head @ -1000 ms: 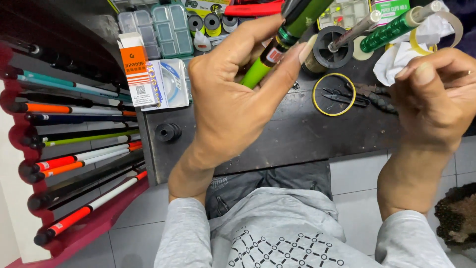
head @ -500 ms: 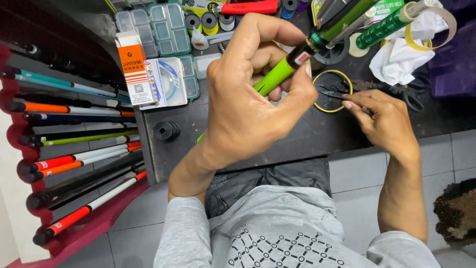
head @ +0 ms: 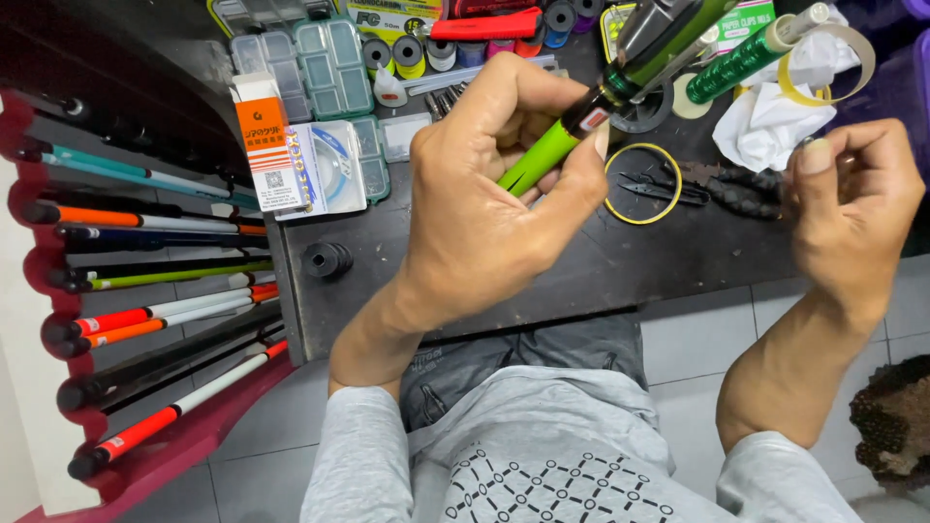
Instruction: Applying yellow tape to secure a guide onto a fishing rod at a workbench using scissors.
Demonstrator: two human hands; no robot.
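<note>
A dark tabletop (head: 504, 261) fills the middle of the frame. A red rack (head: 58, 291) of rods sits at the left. In the middle, the left hand (head: 484, 208) is wrapped tight around a green rod (head: 542, 155) that points to the upper right. The thumb and fingers squeeze it. At the right, the right hand (head: 852, 218) is curled, with its fingers pinched together. I cannot tell if it holds anything. Between the hands lies a yellow ring (head: 643, 184) with small black pliers (head: 668, 189) inside it. A white cloth (head: 775, 126) sits in the upper right.
</note>
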